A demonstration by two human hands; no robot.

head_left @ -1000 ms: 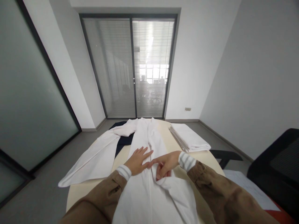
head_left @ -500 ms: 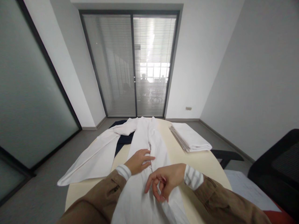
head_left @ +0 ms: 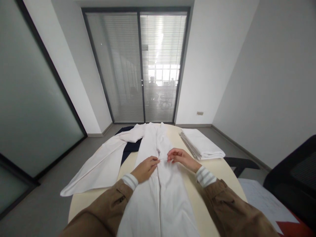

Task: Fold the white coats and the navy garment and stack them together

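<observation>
A long white garment (head_left: 172, 197), coat-like, lies lengthwise on the round table, with a seam or opening running down its middle. My left hand (head_left: 147, 167) rests on it, thumb and fingers pinching the cloth at that middle line. Over the garment's right half, my right hand (head_left: 181, 157) is held with bent fingertips together. A thin pale line, perhaps a tie or a cloth edge, spans the gap between both hands; what the right fingers hold is too small to make out. A wide white piece of cloth (head_left: 103, 168) spreads to the left, its pointed end past the table edge.
Dark navy cloth (head_left: 130, 151) lies partly under the white cloth. A folded white stack (head_left: 203, 144) sits at the right of the cream table (head_left: 217, 184). Beyond the right edge are a black chair (head_left: 293, 177) and papers (head_left: 264, 197). Glass doors (head_left: 140, 69) stand behind.
My right hand has moved up and away from me, from the near part of the garment to beside my left hand. My left fingers have closed from spread to a pinch.
</observation>
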